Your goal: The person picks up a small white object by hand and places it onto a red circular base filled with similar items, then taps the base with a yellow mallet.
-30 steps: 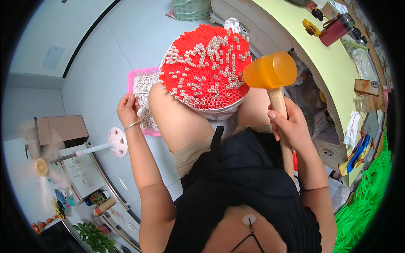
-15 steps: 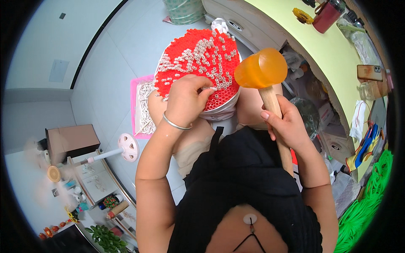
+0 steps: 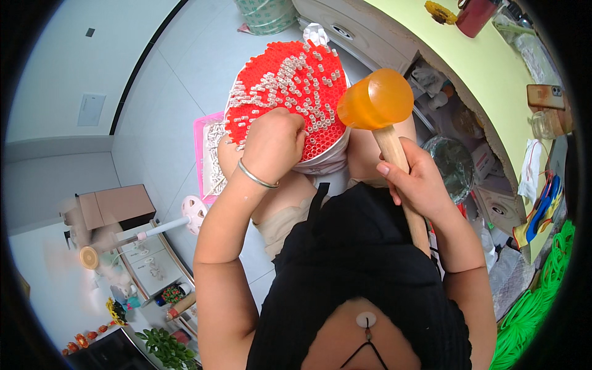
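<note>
Between my legs stands a round bundle of red tubes (image 3: pixel 251 68) with a pale wrapping round its side. Short white tubes (image 3: pixel 280 80) stick up out of many of the red ones. Over the bundle's near left part, my left hand (image 3: pixel 275 140) is closed with the fingers curled down; its fingertips, and whatever they pinch, are hidden. My right hand (image 3: pixel 419 179) grips the wooden handle of a mallet (image 3: pixel 377 102) with an amber, see-through head. The mallet head is raised just right of the bundle.
Left of the bundle, a pink-rimmed tray (image 3: pixel 198 145) holds many loose white pieces. A pale yellow tabletop (image 3: pixel 468 80) curves along the right, with a phone (image 3: pixel 545 96) and a glass jar (image 3: pixel 545 125). Bright green cord (image 3: pixel 524 314) lies at lower right. A fan (image 3: pixel 89 258) stands at left.
The white tube seen earlier between my left thumb and fingers is now out of sight, and that hand has curled in more. The mallet has shifted slightly left in my right hand.
</note>
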The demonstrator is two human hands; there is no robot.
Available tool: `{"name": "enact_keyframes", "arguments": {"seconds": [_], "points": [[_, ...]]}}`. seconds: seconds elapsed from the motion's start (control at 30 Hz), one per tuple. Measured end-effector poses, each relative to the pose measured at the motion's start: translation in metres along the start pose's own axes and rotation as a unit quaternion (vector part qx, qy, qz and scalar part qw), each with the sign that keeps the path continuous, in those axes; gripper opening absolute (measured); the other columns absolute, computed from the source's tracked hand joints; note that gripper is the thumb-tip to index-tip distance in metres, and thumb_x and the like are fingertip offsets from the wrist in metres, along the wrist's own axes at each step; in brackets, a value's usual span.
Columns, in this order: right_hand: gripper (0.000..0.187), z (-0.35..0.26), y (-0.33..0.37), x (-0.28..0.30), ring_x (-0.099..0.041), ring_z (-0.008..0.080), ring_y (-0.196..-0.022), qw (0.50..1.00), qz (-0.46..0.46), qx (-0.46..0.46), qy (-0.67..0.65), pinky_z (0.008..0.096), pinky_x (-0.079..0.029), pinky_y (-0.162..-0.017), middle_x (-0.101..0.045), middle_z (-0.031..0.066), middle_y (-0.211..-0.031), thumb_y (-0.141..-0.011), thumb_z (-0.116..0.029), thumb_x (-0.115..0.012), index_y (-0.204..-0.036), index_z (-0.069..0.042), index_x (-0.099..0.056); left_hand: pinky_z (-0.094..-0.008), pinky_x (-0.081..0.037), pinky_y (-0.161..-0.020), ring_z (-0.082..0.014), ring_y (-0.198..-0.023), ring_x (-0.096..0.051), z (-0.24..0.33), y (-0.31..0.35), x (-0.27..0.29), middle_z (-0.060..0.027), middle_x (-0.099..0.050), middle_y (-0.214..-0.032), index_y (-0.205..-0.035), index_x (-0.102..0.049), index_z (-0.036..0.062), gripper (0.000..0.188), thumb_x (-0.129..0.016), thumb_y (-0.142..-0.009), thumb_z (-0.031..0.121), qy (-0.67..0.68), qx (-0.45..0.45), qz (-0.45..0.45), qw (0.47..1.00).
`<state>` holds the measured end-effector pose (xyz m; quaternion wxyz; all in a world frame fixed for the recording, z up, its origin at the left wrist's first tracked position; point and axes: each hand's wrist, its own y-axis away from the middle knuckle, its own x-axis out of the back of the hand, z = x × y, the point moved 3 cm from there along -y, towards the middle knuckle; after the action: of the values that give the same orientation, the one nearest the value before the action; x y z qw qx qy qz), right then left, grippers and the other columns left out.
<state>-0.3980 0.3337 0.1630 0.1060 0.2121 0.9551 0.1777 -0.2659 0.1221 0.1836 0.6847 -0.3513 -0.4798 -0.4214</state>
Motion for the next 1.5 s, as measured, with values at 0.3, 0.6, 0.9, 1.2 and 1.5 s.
{"name": "enact_keyframes", "arguments": {"seconds": [0.3,0.6,0.9,1.2,1.5], "points": [[0.024,0.000,0.000,-0.003,-0.049,0.0054,-0.046,1.000,-0.009,-0.003,0.007,0.0208,-0.040,-0.043,-0.055,-0.0001,-0.069,-0.093,-0.016,-0.066,-0.104,0.000,-0.053,-0.0442,-0.054,-0.067,-0.0353,-0.072,-0.066,0.014,-0.011,-0.006,-0.0184,-0.065,-0.073,-0.071,-0.068,0.0013,0.006,-0.064,-0.071,0.006,-0.105,-0.056,-0.060,0.991],[0.025,-0.013,0.001,-0.017,-0.050,0.0048,-0.048,0.997,-0.056,-0.004,0.061,0.0206,-0.041,-0.044,-0.056,-0.0001,-0.072,-0.093,-0.017,-0.067,-0.106,0.000,-0.055,-0.0388,-0.053,-0.066,-0.0292,-0.070,-0.067,-0.008,-0.008,0.003,-0.0179,-0.068,-0.078,-0.082,-0.071,-0.0008,0.011,-0.067,-0.079,0.010,0.050,0.051,-0.069,0.995],[0.034,-0.031,-0.012,-0.049,-0.064,0.0391,-0.075,0.894,-0.044,0.185,0.407,0.0438,-0.050,-0.069,-0.063,0.0249,-0.080,-0.092,-0.026,-0.066,-0.102,0.005,-0.055,-0.0204,-0.044,-0.056,-0.0068,-0.061,-0.055,-0.078,0.041,0.017,-0.0011,-0.063,-0.074,-0.099,-0.068,-0.0014,0.011,-0.062,-0.090,0.002,0.553,0.232,0.109,0.793],[0.024,-0.054,0.001,-0.027,-0.052,0.0088,-0.050,0.991,-0.003,0.100,0.093,0.0249,-0.042,-0.046,-0.056,0.0018,-0.069,-0.094,-0.019,-0.064,-0.103,0.001,-0.055,-0.0241,-0.050,-0.065,-0.0112,-0.073,-0.062,-0.029,0.031,0.012,-0.0047,-0.068,-0.085,-0.094,-0.073,-0.0014,0.012,-0.066,-0.086,-0.003,0.343,0.077,0.124,0.928],[0.023,-0.016,0.006,0.012,-0.048,0.0065,-0.044,0.997,0.063,0.050,-0.020,0.0213,-0.040,-0.042,-0.052,-0.0001,-0.067,-0.095,-0.017,-0.064,-0.104,0.001,-0.052,-0.0403,-0.052,-0.073,-0.0316,-0.080,-0.064,0.017,-0.008,-0.008,-0.0135,-0.065,-0.081,-0.084,-0.070,0.0026,0.009,-0.071,-0.076,0.003,0.057,-0.062,0.038,0.996]]}}
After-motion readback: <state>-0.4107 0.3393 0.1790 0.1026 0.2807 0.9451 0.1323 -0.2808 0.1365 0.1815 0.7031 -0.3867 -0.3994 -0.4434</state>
